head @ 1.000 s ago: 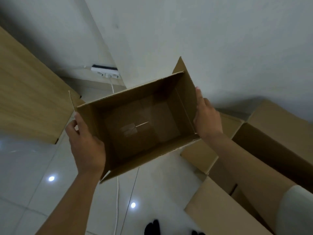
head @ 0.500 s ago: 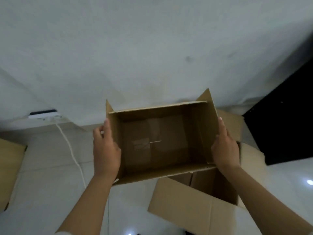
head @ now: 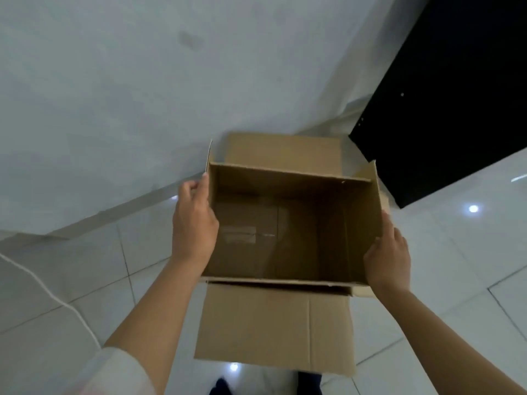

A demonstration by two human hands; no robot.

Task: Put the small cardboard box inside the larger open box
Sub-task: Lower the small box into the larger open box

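I hold a small open-topped cardboard box point(head: 285, 238) between both hands, its empty inside facing me, with clear tape on its bottom. My left hand point(head: 195, 223) grips its left wall and my right hand point(head: 387, 258) grips its right wall. Directly beneath it stands the larger open box point(head: 273, 326) on the floor; I see its near flap spread toward me and its far flap behind the small box. The small box covers the larger box's opening, so whether the two touch is hidden.
The white tiled floor point(head: 445, 275) surrounds the boxes. A white wall point(head: 142, 95) rises behind. A black panel point(head: 445, 95) stands at the upper right. A white cable point(head: 42, 289) runs across the floor at left. My feet point(head: 222, 387) show at the bottom.
My view has swung right and down. The small box has moved right, from beside the larger box to directly above its opening. Both hands keep their grip.
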